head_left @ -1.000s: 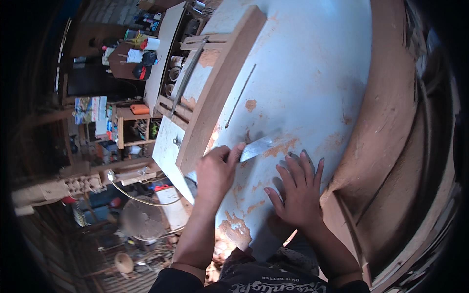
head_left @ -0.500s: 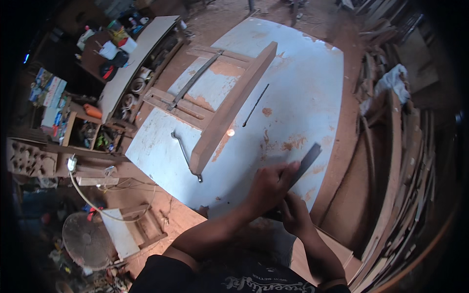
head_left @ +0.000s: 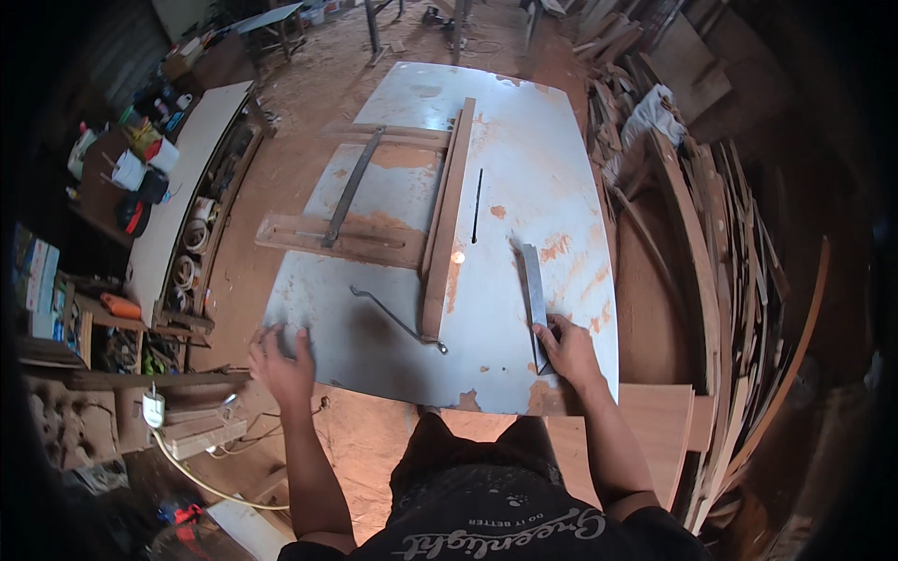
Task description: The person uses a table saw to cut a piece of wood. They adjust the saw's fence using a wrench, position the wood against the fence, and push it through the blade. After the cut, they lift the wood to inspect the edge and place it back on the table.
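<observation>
My right hand [head_left: 569, 348] grips the near end of a flat grey metal bar [head_left: 534, 290] at the right side of the pale blue tabletop [head_left: 543, 131]. The bar lies lengthwise, pointing away from me. My left hand [head_left: 283, 366] is held over the near left edge, fingers spread, holding nothing. Mid-table lies a wooden piece: a long upright board [head_left: 451, 215] with two slotted wooden arms [head_left: 337, 242] running left and a dark metal strip [head_left: 354, 187] across them. A bent metal ring spanner [head_left: 398, 318] rests by the board's near end. Right of the board lies a thin dark drill bit [head_left: 478, 206].
Long planks and offcuts [head_left: 697, 243] are stacked along the right. At the left stands a bench [head_left: 192, 168] with pots and clutter. Nearer on the left, a white plug [head_left: 153, 409] trails a cable. Table legs [head_left: 458, 28] stand at the far end.
My hands were together at the near right, the bar raised between them. Now they are apart: the left has moved to the left edge, and the right has lowered the bar to the tabletop.
</observation>
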`<state>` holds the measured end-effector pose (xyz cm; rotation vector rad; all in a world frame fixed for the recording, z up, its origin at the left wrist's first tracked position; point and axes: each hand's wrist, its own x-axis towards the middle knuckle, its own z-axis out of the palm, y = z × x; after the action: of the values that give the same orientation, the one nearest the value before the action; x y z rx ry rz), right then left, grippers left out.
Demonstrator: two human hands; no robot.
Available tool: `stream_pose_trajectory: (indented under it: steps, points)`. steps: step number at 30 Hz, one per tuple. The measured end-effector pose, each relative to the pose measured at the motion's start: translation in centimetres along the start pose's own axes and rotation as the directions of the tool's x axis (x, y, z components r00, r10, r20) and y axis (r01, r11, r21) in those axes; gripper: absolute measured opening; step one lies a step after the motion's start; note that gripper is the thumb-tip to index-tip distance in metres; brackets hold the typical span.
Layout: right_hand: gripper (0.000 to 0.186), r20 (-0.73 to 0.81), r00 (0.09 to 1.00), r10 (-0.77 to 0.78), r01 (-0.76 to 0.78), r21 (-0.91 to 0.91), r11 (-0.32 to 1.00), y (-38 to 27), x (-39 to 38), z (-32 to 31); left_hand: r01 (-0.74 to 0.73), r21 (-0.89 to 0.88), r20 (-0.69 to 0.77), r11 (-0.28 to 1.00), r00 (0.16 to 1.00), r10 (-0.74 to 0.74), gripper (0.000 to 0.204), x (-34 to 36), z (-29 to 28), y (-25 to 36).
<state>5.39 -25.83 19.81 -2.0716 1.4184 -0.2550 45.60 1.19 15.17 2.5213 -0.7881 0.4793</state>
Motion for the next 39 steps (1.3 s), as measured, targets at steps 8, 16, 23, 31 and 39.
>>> stream_pose_trajectory:
  steps: [8, 16, 23, 31, 39]
  points:
    - [0.031, -0.335, 0.940, -0.063, 0.037, -0.083, 0.996, 1.0, -2.1, 0.0, 0.315, 0.155, 0.424, 0.936, 0.835, -0.351, 0.082, 6.2, 2.0, -5.6]
    - [0.012, -0.239, 0.752, -0.615, 0.643, 0.058, 0.764, -10.6, -3.6, 6.8, 0.299, 0.193, 0.463, 0.935, 0.812, -0.355, 0.095, 7.8, 0.2, -6.2]
    - [0.058, -0.039, 0.768, -0.640, 0.555, -0.458, 0.694, -17.8, -2.3, 18.4, 0.168, 0.115, 0.454, 0.979, 0.868, -0.202, 0.086, 6.7, 2.0, -4.2]
    - [0.035, 0.253, 0.858, -0.447, 0.480, -0.085, 0.873, -19.2, -3.9, 14.5, -0.132, -0.581, -0.003, 0.803, 0.987, 0.160, 0.045, 3.9, -1.4, 3.2]
    - [0.037, -0.008, 0.995, 0.096, -0.057, 0.748, 0.662, -9.0, -14.5, 7.7, -0.087, -0.857, 0.222, 0.508, 0.827, 0.516, 0.024, -7.0, -2.5, 12.3]
